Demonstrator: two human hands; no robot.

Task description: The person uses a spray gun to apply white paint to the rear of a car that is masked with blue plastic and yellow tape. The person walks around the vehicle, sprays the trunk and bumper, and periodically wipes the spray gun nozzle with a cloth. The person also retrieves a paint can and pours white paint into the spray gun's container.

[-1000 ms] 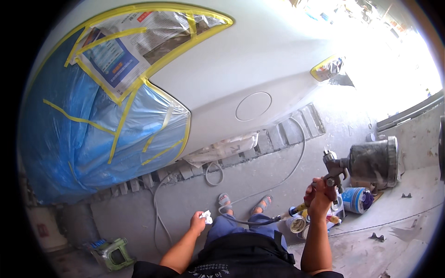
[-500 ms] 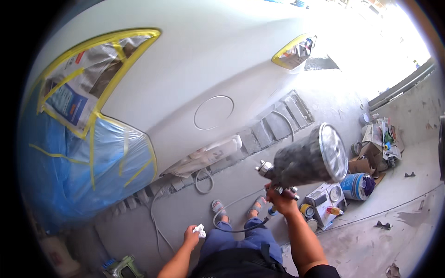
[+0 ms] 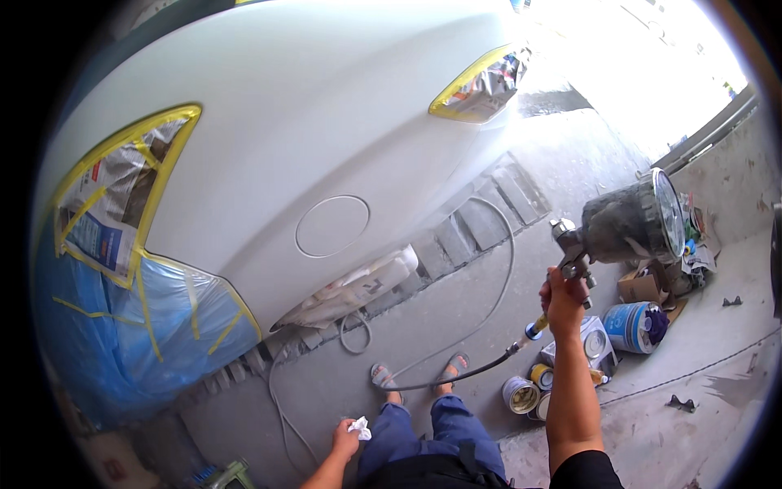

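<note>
My right hand (image 3: 564, 301) grips a spray gun (image 3: 574, 244) with a large, dull metal cup (image 3: 619, 228) on it; a dark air hose (image 3: 481, 367) runs from its handle past my legs. My left hand (image 3: 344, 438), low at the bottom centre, is closed on a crumpled white paper wad (image 3: 359, 427). Ahead of me is a white car body panel (image 3: 252, 147) with a round flap outline (image 3: 332, 226). Yellow tape frames newspaper-covered openings (image 3: 114, 204) at left and at upper right (image 3: 481, 85). Blue plastic sheeting (image 3: 114, 342) covers the lower left of the car.
Cans (image 3: 521, 394), a blue bucket (image 3: 629, 328) and cardboard (image 3: 639, 285) lie at the right beside a pale wall (image 3: 725, 196). A grey grated strip (image 3: 481, 224) and loose hoses cross the floor. A green plastic object (image 3: 232, 477) lies low at left.
The view has shifted along the panel toward the front opening at right. My right hand with the spray gun swung left and lower, then back up and to the right. My left hand looks lower.
</note>
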